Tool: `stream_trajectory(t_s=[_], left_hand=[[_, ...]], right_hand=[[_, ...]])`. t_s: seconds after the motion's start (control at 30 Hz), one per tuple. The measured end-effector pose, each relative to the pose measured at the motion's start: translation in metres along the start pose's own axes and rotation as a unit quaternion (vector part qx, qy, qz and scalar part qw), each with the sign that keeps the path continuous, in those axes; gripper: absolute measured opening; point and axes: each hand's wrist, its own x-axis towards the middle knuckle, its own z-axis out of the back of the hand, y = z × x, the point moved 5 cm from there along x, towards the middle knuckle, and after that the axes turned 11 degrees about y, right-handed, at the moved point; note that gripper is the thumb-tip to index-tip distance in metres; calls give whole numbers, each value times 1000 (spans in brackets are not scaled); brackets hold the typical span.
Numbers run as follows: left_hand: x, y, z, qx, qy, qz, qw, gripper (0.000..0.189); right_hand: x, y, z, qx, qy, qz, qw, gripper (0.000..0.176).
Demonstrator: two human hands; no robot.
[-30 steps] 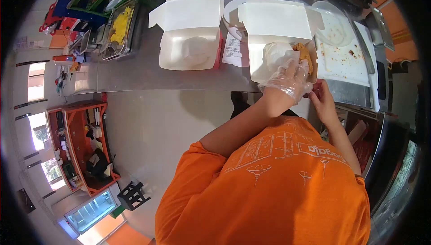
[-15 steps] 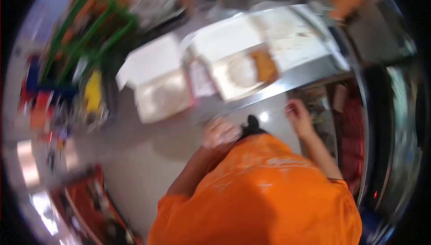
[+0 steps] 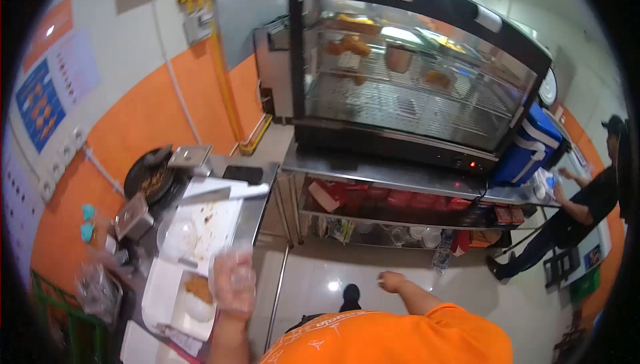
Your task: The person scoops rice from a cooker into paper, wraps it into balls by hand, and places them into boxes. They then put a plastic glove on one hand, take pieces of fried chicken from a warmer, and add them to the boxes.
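Observation:
My left hand (image 3: 233, 281), in a clear plastic glove, hovers over the edge of the steel counter (image 3: 257, 221), its fingers loosely bent and apart with nothing visible in them. Beside it an open white takeaway box (image 3: 159, 291) holds a mound of white rice (image 3: 200, 309) and a browned fried piece (image 3: 197, 288). Above the box sits a clear plastic bowl (image 3: 178, 239) by a stained white cutting board (image 3: 217, 221), on which a large knife (image 3: 243, 191) rests. My bare right hand (image 3: 391, 282) hangs over the floor, fingers partly spread, touching nothing.
A glass food warmer (image 3: 413, 77) stands on a steel shelf unit (image 3: 393, 177) ahead. A blue cooler bag (image 3: 529, 147) is at its right, near a person in dark clothes (image 3: 593, 197). A dark pan (image 3: 152, 176) and steel containers (image 3: 191, 157) line the counter's back.
My view has swung right and up from the counter to the food warmer. The boxes now appear at lower left. My left hand now appears beside the box, and my right hand stays free.

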Motion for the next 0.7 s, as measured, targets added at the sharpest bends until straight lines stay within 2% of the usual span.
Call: stream_trajectory(t_s=[0.03, 0.07, 0.1, 0.13, 0.17, 0.2, 0.23, 0.27, 0.33, 0.37, 0.43, 0.5, 0.6, 0.67, 0.7], left_hand=[[23, 31, -25, -270, -47, 129, 953, 27], [45, 60, -62, -512, -85, 253, 817, 31], [85, 66, -87, -489, -58, 245, 835, 34], [128, 90, -114, -381, -24, 209, 900, 38], [170, 114, -141, -264, -4, 171, 949, 41], [209, 117, -161, -113, 1, 89, 990, 43], [246, 120, -180, 47, -24, 13, 999, 45], [272, 95, -197, 137, -68, -68, 986, 47], [338, 114, -232, 160, 27, 142, 976, 52], [356, 112, -247, 162, 3, 189, 968, 55], [396, 157, -276, 142, -10, 160, 977, 56], [412, 168, -304, 116, -53, 164, 978, 59], [413, 146, -318, 113, -101, 208, 966, 61], [403, 117, -323, 88, -90, 217, 968, 62], [396, 92, -330, 81, -149, 116, 979, 42]], right_hand=[[-1, -50, -2, 29, -45, -14, 998, 33], [-12, -87, 3, 16, -34, -74, 997, 34], [-13, -134, -5, 56, -42, -122, 990, 35], [-13, -181, -21, 36, -35, -141, 989, 37], [-34, -212, -26, 74, 11, -205, 976, 39], [-41, -255, -49, 118, -8, -256, 959, 42], [-63, -273, -53, 139, 22, -288, 947, 43], [-78, -290, -61, 156, 24, -308, 938, 42], [-96, -317, -75, 206, 29, -341, 917, 42], [-102, -328, -82, 238, 27, -354, 904, 41], [-109, -331, -91, 283, 19, -369, 885, 41], [-105, -326, -91, 302, 6, -369, 879, 41], [-54, -319, -110, 204, 39, -282, 937, 44], [-57, -281, -76, 301, -11, -252, 920, 44], [-63, -256, -46, 347, -34, -238, 907, 44]])
